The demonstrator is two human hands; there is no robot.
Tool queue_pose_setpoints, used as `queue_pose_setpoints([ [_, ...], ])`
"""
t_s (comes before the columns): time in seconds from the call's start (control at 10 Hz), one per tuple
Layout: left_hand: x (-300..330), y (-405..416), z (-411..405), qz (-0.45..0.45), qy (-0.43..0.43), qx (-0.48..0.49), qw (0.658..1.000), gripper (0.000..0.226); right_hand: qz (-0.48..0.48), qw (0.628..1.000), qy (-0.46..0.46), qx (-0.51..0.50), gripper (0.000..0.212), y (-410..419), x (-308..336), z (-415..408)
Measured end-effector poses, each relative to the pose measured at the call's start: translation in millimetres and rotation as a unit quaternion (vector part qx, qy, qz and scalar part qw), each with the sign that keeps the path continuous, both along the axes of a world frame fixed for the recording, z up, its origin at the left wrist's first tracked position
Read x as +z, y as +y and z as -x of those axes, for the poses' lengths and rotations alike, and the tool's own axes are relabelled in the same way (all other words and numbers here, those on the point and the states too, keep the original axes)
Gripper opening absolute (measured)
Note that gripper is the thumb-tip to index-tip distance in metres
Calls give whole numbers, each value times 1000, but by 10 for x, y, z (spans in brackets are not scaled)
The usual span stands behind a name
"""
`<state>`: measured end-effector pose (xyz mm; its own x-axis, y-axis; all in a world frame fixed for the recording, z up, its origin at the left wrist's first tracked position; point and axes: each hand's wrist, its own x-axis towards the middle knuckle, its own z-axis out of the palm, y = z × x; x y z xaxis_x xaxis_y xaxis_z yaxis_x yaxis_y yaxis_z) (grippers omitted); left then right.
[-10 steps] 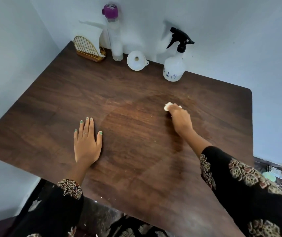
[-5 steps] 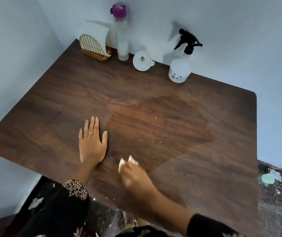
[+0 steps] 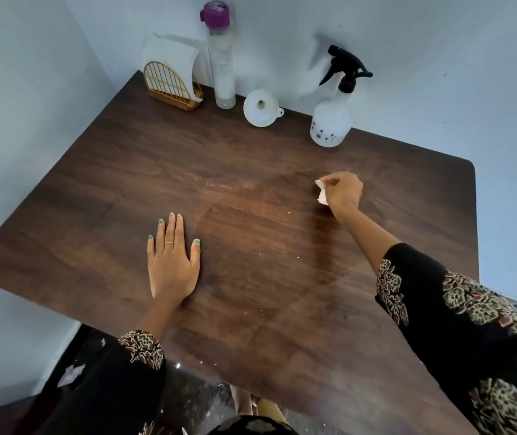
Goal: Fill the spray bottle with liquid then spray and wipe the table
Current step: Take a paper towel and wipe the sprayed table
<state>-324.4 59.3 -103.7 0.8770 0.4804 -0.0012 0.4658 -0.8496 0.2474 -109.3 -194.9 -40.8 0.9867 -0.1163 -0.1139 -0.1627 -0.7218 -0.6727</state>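
Note:
A white spray bottle (image 3: 330,124) with a black trigger head stands at the back edge of the dark wooden table (image 3: 100,196). My right hand (image 3: 343,191) grips a crumpled white tissue (image 3: 322,193) against the table top, a short way in front of the spray bottle. A damp, darker patch (image 3: 266,224) with small white crumbs spreads over the table's middle. My left hand (image 3: 172,262) rests flat on the table, fingers straight, left of the patch.
Along the back wall stand a gold wire napkin holder (image 3: 171,89) with white tissues, a tall clear bottle (image 3: 221,54) with a purple cap, and a white funnel (image 3: 261,107). Walls close off the left and back sides.
My right hand has swept the tissue from the table's near edge back out to the far right of the damp patch. My left hand has stayed flat in place.

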Motion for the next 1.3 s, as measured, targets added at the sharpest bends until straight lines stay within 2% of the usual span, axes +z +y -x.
queue_pose_setpoints([
  [0.1,-9,14,-3,-3,-8,-2,1000,62,39,999,-5,36,27,79,-101,30],
  [0.2,-23,20,10,-6,-5,-2,1000,62,130,986,-31,99,29,23,-107,72],
  [0.3,-8,16,3,-4,-4,1,1000,63,220,962,-4,159,21,117,-69,162],
  [0.4,-5,9,0,-3,-3,1,1000,61,267,949,3,167,15,185,-60,165],
  [0.5,-3,9,3,1,-8,3,1000,59,283,942,-44,174,24,191,-74,147],
  [0.6,-7,18,2,3,-12,2,1000,60,266,943,-54,195,24,210,-126,156],
  [0.7,-12,16,11,4,-14,2,1000,60,226,932,-52,278,18,363,-222,663],
  [0.8,-6,12,5,5,-16,0,1000,60,106,908,-90,394,17,545,-278,1674],
  [0.9,-9,10,17,7,-15,-1,1000,60,47,838,-100,534,8,572,-157,2595],
  [1.0,-1,17,16,7,-13,-4,1000,60,27,807,-142,573,21,423,-60,2513],
  [1.1,-13,35,-22,7,-2,-5,1000,60,91,937,-185,281,26,107,-183,1651],
  [1.2,-3,5,14,18,1,-4,1000,60,157,975,-122,95,28,-333,-252,1031],
  [1.3,27,-43,39,27,4,-7,1000,60,186,960,-140,154,19,-257,-278,1237],
])
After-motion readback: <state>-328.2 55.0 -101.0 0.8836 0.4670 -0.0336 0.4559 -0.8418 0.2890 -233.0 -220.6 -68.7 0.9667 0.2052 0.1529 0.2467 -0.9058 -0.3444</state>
